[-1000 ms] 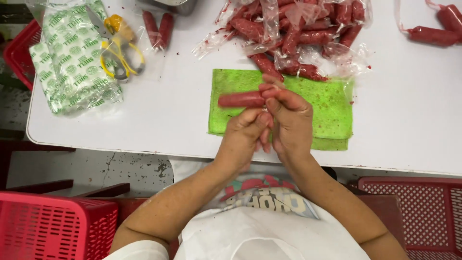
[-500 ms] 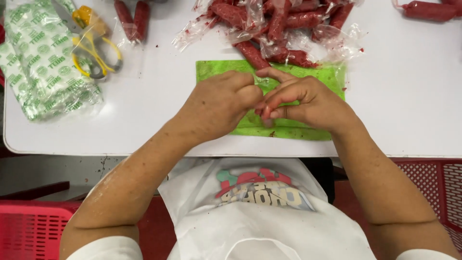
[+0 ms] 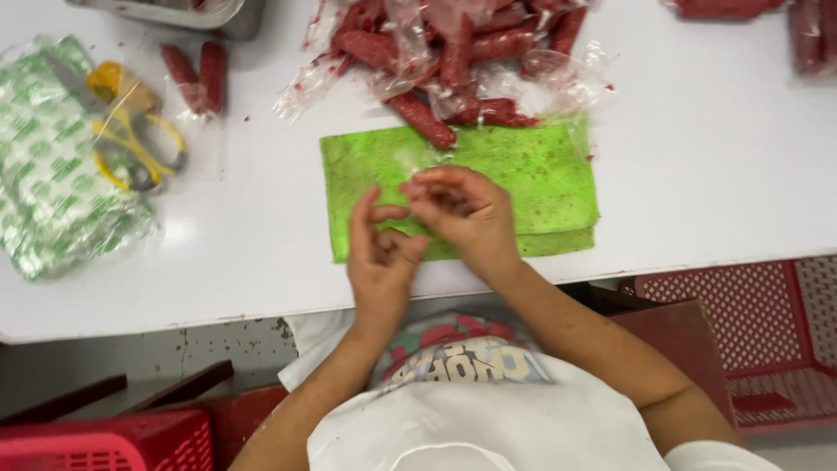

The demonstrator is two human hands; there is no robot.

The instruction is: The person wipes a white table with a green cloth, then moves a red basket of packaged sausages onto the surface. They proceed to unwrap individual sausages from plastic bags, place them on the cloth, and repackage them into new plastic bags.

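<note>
Currently my left hand (image 3: 381,253) and right hand (image 3: 462,209) meet over the near edge of the folded green cloth (image 3: 540,174), fingers curled; grip contents blurred, cannot tell. Red sausages in clear wrap (image 3: 453,61) lie beyond the cloth.

Motion blurs the right hand (image 3: 462,214), so what its fingertips pinch is unclear; the top edge crops the tray (image 3: 187,13).

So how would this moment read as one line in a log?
left hand: open, over green cloth | right hand: curled, contents unclear | red sausages behind cloth | yellow scissors far left
</note>
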